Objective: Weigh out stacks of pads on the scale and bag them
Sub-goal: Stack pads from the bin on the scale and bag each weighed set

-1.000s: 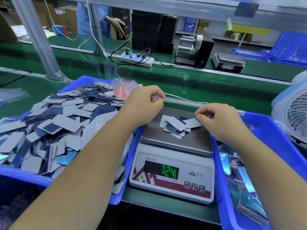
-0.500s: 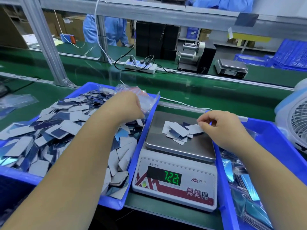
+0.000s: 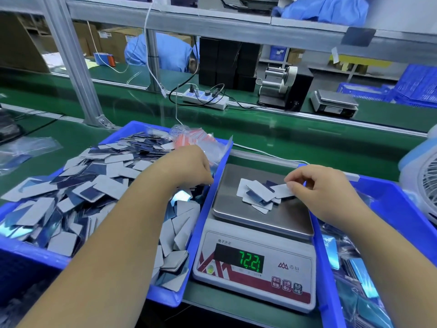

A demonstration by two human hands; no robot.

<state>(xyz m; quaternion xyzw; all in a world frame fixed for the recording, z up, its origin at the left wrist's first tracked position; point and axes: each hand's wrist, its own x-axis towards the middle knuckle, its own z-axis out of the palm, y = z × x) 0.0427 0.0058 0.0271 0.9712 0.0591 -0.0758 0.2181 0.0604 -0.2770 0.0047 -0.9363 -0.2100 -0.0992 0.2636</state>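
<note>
Hands apart: right hand (image 3: 316, 188) pinching a pad (image 3: 281, 191) over the scale (image 3: 260, 233), left hand (image 3: 189, 166) curled among binned pads (image 3: 94, 185), grip unclear.

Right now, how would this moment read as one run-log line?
left hand: in left bin, among loose pads | right hand: pinching one pad on scale pile | scale: display reads 72.21 | bagging: not started
</note>
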